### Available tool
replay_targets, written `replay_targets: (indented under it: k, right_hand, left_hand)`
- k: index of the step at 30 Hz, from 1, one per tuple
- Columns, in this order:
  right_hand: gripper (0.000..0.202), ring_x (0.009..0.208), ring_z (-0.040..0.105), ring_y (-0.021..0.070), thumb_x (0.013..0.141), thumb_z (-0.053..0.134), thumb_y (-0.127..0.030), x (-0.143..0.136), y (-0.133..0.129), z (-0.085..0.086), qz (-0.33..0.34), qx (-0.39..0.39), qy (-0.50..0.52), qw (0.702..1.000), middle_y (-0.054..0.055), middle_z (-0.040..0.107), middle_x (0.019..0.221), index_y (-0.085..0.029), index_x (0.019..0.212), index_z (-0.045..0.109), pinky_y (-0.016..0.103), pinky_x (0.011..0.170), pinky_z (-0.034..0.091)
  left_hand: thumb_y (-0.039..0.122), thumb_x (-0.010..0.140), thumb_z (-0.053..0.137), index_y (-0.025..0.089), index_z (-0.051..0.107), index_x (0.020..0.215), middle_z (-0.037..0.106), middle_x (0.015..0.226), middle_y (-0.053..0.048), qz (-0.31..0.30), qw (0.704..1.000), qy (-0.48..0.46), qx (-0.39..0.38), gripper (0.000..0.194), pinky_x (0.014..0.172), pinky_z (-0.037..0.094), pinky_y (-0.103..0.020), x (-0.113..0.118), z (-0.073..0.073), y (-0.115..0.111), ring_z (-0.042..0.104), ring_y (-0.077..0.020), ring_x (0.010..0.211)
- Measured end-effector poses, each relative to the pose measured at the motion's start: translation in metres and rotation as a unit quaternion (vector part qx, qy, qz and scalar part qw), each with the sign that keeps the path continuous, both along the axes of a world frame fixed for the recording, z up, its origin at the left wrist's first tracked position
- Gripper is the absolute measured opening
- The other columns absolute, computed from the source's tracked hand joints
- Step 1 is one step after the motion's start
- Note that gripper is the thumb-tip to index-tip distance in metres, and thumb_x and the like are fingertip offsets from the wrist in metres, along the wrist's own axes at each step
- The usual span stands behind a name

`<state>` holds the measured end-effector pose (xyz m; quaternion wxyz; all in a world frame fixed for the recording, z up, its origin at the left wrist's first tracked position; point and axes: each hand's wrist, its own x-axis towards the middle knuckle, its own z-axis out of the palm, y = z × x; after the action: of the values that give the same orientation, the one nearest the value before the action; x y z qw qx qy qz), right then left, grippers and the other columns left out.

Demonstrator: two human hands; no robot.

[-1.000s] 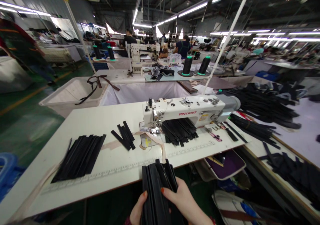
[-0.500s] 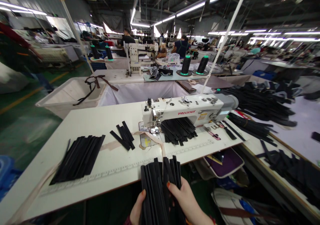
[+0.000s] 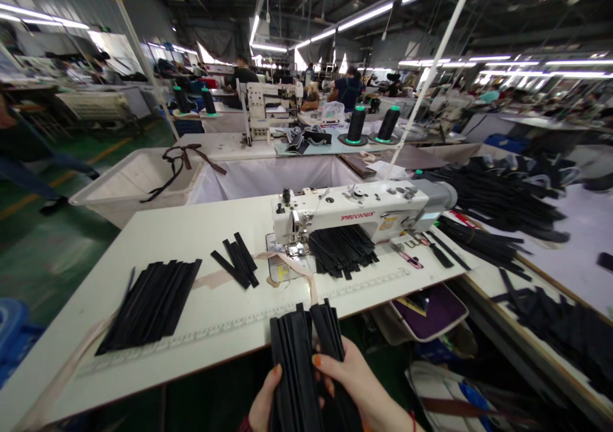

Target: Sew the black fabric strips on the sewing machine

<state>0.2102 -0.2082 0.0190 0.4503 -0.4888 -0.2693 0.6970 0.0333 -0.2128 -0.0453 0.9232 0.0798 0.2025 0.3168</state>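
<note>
Between my hands, at the table's front edge, are two bunches of black fabric strips (image 3: 293, 362). My left hand (image 3: 264, 397) grips the larger bunch from its left side, thumb along the edge and other fingers hidden behind. A smaller bunch of black strips (image 3: 328, 330) is in my right hand (image 3: 352, 374), with the thumb pressed on its front. Beyond them stands a white sewing machine (image 3: 354, 211), with a pile of black strips (image 3: 342, 250) under its arm. A pale ribbon (image 3: 292, 264) runs from near the needle toward the bunches.
On the white table (image 3: 230, 215) lie a stack of black strips (image 3: 151, 304) at left and several loose strips (image 3: 237, 259). Scissors and a seam tool (image 3: 438, 253) rest at right. A beige bin (image 3: 138, 176) stands behind left. More strips (image 3: 498, 195) cover the right-hand table.
My right hand has shifted slightly left, and its bunch has drawn together and closer to the left bunch. At far left a walking person has moved nearer the frame's edge.
</note>
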Motion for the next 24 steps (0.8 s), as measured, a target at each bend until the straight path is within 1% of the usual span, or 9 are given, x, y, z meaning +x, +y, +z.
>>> replay_targets:
  k: [2,4,6,7,11,14,16,19,24]
  right_hand:
    - [0.046,0.050,0.056,0.0114,0.060,0.088,-0.041,-0.001,0.000,0.004,0.029,0.050,-0.064,0.996,0.001,0.067,0.068,-0.015,0.086,0.061,0.021,0.045,0.043]
    - [0.050,0.073,0.067,0.0203,0.058,0.090,-0.038,-0.004,0.000,0.009,0.040,0.098,-0.095,0.990,0.005,0.073,0.086,-0.015,0.096,0.065,0.028,0.063,0.053]
    - [0.054,0.092,0.068,0.0264,0.059,0.088,-0.036,-0.006,-0.001,0.014,0.045,0.122,-0.107,0.986,0.008,0.074,0.100,-0.015,0.104,0.066,0.034,0.078,0.053]
    - [0.053,0.095,0.067,0.0276,0.061,0.087,-0.036,-0.007,-0.001,0.016,0.049,0.122,-0.111,0.985,0.009,0.074,0.102,-0.015,0.105,0.066,0.035,0.081,0.053]
    - [0.034,0.078,0.066,0.0229,0.066,0.080,-0.032,-0.004,0.000,0.016,0.054,0.102,-0.159,0.980,0.005,0.072,0.086,-0.015,0.092,0.067,0.030,0.069,0.051]
    - [0.023,0.058,0.055,0.0146,0.067,0.076,-0.029,0.000,0.000,0.009,0.057,0.077,-0.195,0.976,-0.001,0.063,0.066,-0.016,0.078,0.061,0.024,0.053,0.042]
    - [0.020,0.051,0.047,0.0112,0.067,0.073,-0.028,0.001,0.000,0.005,0.057,0.065,-0.206,0.975,-0.004,0.055,0.058,-0.017,0.072,0.057,0.022,0.047,0.036]
    - [0.019,0.048,0.042,0.0094,0.065,0.070,-0.026,0.000,0.001,0.003,0.056,0.056,-0.207,0.975,-0.006,0.049,0.054,-0.019,0.067,0.053,0.021,0.045,0.032]
    - [0.013,0.055,0.044,0.0105,0.063,0.066,-0.022,0.001,0.003,0.004,0.041,0.081,-0.233,0.968,-0.004,0.053,0.058,-0.017,0.065,0.055,0.022,0.051,0.033]
  left_hand:
    - [0.055,0.081,0.069,0.002,0.073,0.110,0.078,0.094,-0.021,0.002,0.998,0.037,-0.044,0.060,0.086,0.054,-0.039,-0.002,-0.007,-0.003,0.074,-0.0324,0.090]
    - [0.047,0.081,0.071,0.003,0.070,0.115,0.078,0.090,-0.019,0.015,0.993,0.066,-0.094,0.056,0.092,0.052,-0.046,-0.004,-0.014,-0.005,0.072,-0.0364,0.095]
    - [0.042,0.081,0.072,0.004,0.067,0.122,0.078,0.092,-0.019,0.025,0.988,0.080,-0.128,0.056,0.098,0.049,-0.052,-0.005,-0.017,-0.006,0.071,-0.0392,0.100]
    - [0.040,0.081,0.072,0.004,0.065,0.124,0.078,0.094,-0.019,0.031,0.987,0.082,-0.136,0.058,0.100,0.047,-0.054,-0.005,-0.017,-0.006,0.070,-0.0398,0.102]
    - [0.040,0.079,0.073,0.004,0.064,0.126,0.077,0.099,-0.020,0.030,0.986,0.069,-0.146,0.060,0.103,0.045,-0.054,-0.003,-0.009,-0.005,0.068,-0.0405,0.108]
    - [0.042,0.078,0.073,0.005,0.069,0.119,0.078,0.096,-0.018,0.019,0.988,0.062,-0.141,0.055,0.101,0.048,-0.053,-0.001,-0.001,-0.005,0.068,-0.0413,0.107]
    - [0.042,0.078,0.073,0.006,0.072,0.114,0.079,0.092,-0.017,0.018,0.988,0.069,-0.139,0.051,0.099,0.049,-0.051,0.001,0.002,-0.005,0.069,-0.0413,0.104]
    - [0.042,0.077,0.074,0.006,0.074,0.112,0.079,0.089,-0.017,0.026,0.985,0.088,-0.144,0.049,0.097,0.050,-0.050,0.004,0.003,-0.005,0.070,-0.0412,0.102]
    - [0.041,0.081,0.070,0.008,0.078,0.100,0.079,0.086,-0.015,0.033,0.982,0.119,-0.145,0.039,0.098,0.050,-0.050,0.005,-0.002,-0.006,0.069,-0.0402,0.104]
